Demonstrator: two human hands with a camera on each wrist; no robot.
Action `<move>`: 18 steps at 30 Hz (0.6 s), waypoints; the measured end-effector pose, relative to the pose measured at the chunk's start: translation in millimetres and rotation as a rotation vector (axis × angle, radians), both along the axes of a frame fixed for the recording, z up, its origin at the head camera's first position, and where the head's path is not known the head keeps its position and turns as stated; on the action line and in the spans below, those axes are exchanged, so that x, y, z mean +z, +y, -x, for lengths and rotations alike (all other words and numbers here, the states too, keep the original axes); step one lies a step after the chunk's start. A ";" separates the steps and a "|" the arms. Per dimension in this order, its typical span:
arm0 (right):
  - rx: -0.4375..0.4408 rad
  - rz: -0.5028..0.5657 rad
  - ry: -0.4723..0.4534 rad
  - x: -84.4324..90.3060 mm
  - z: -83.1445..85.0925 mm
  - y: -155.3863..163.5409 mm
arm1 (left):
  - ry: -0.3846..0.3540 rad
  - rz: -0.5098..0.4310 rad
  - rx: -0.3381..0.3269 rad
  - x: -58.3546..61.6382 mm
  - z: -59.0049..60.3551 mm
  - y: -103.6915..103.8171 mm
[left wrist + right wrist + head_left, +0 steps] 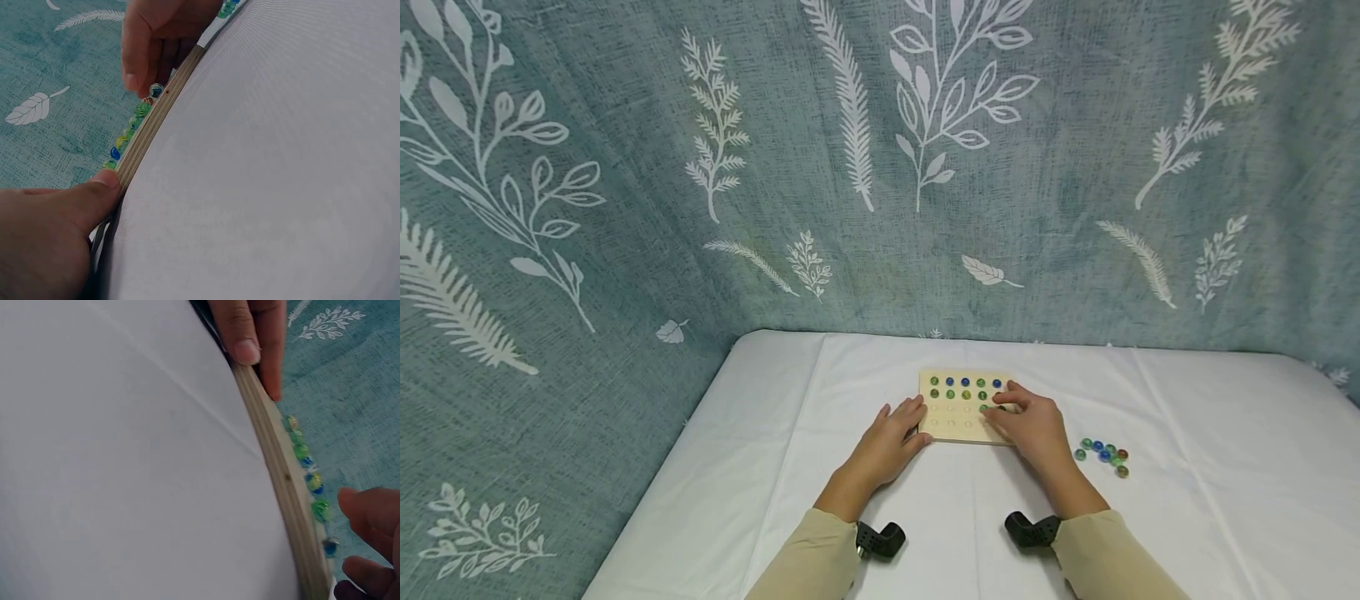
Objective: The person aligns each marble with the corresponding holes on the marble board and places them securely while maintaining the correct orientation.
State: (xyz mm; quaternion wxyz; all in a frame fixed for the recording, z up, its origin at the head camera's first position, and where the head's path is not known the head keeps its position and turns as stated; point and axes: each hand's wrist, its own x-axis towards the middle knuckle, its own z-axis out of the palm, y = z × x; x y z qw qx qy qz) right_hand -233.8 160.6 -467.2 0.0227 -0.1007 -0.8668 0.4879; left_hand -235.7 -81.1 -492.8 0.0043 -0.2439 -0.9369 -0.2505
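Covering table: white cloth (970, 517). Wooden board (952, 417) lies centre, long axis left-right. Left hand (891, 439) steadies left edge, fingers relaxed. Right hand (1030, 421), nearer, pinches marble (155, 90) over board's right holes. Loose marbles (1103, 454) lie right of it.

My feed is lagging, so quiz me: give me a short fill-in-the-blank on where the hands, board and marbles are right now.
1. The left hand rests on the wooden board's ____ edge.
2. The right hand sets a marble over the ____.
3. The loose marbles lie on the white cloth to the board's ____.

Missing words: left; board; right
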 end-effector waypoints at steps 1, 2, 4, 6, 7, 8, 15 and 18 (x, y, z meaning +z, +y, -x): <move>0.004 0.000 -0.009 2.4 -0.1 3.0 | -0.001 -0.002 -0.001 0.0 0.1 0.0; 0.007 -0.002 -0.016 4.9 -0.3 6.1 | 0.000 -0.001 -0.002 0.0 0.1 0.0; 0.015 -0.013 -0.028 9.9 -1.2 13.2 | -0.003 0.002 -0.001 0.2 -0.1 0.2; 0.034 -0.035 -0.032 14.1 -2.8 21.9 | -0.007 0.005 -0.001 0.4 -0.4 0.3; 0.043 -0.050 -0.030 15.8 -3.8 26.4 | -0.008 0.005 0.000 0.5 -0.5 0.4; 0.050 -0.060 -0.029 17.8 -5.2 30.8 | -0.011 0.006 0.001 0.6 -0.7 0.5; 0.089 -0.124 0.009 28.0 -17.2 62.5 | -0.003 0.018 -0.002 0.2 -0.5 -0.1; 0.099 -0.141 0.009 29.3 -21.5 75.0 | -0.005 0.016 -0.006 0.0 -0.7 -1.0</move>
